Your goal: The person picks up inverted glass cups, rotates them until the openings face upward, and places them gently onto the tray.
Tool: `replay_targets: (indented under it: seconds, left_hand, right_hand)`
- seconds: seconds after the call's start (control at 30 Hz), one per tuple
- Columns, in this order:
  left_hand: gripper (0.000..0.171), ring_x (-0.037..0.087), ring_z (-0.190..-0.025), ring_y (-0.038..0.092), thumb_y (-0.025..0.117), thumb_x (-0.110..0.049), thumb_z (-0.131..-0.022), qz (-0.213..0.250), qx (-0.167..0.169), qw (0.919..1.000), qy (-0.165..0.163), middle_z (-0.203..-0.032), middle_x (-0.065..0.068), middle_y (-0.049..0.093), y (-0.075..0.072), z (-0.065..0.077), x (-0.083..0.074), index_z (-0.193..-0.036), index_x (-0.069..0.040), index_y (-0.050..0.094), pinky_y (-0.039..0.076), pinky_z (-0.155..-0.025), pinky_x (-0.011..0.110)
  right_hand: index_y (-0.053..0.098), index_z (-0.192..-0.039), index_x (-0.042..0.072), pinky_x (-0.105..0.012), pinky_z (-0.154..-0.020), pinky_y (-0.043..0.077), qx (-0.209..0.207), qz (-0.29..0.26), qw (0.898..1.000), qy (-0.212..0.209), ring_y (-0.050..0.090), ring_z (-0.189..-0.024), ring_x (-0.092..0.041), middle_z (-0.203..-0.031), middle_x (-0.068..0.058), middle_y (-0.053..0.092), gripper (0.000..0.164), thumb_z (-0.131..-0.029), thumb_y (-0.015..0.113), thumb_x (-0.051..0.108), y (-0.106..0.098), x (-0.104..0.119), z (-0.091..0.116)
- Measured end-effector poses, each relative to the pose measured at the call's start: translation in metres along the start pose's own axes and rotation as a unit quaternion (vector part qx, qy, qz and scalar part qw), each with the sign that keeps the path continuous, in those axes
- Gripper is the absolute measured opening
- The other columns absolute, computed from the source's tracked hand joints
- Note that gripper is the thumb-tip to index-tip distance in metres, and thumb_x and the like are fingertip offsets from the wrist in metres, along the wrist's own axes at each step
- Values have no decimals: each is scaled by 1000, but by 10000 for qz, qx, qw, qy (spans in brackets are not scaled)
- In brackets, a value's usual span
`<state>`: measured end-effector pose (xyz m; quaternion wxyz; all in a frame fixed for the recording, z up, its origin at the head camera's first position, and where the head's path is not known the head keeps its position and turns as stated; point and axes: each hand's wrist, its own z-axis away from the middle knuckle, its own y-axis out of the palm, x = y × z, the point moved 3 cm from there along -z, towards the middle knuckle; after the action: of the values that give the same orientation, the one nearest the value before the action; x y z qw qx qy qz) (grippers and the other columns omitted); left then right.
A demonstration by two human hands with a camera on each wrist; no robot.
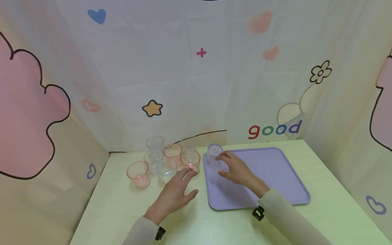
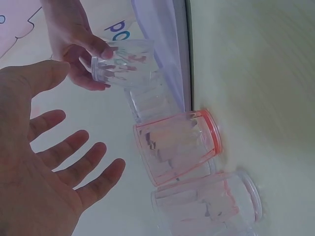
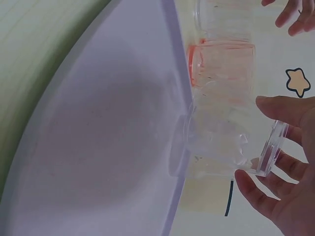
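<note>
My right hand (image 1: 237,170) is at the left part of the lilac tray (image 1: 260,200), its fingers and thumb round a clear cup (image 1: 214,151). That cup is upside down, its thick base (image 3: 273,147) between the fingers and its mouth toward the tray. Whether the mouth touches the tray, I cannot tell. Spread and holding nothing, my left hand (image 1: 174,194) hovers in front of the cups. Nearest to it are a clear cup (image 1: 166,168) and a red-rimmed cup (image 1: 190,163). Both also appear in the left wrist view.
Behind these stand another red-rimmed cup (image 1: 172,151) and several clear cups (image 1: 154,144). One more red-rimmed cup (image 1: 138,175) stands apart at the left. A printed curtain (image 1: 190,85) hangs behind the pale table (image 1: 110,211).
</note>
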<state>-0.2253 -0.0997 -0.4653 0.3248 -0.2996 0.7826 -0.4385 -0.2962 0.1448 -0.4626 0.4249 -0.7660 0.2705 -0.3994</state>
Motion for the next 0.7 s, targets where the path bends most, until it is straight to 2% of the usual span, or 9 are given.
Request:
replay_targets:
  seconds: [0.3, 0.7]
  left_hand:
    - [57, 18, -124, 55, 72, -37, -87, -106, 38, 9999, 31, -139, 0, 52, 3, 0, 0, -138, -23, 50, 53, -97, 38]
    - [56, 18, -124, 55, 71, -36, -88, -62, 96, 9999, -6, -140, 0, 51, 5, 0, 2, -139, -24, 49, 52, -98, 37]
  right_hand:
    - [65, -120, 12, -45, -89, 53, 109, 114, 9999, -15, 59, -110, -25, -121, -6, 61, 46, -78, 82, 18, 11, -1, -4]
    - [66, -122, 14, -46, -92, 53, 300, 326, 9988, 189, 60, -114, -27, -125, -7, 60, 46, -79, 82, 20, 20, 0, -6]
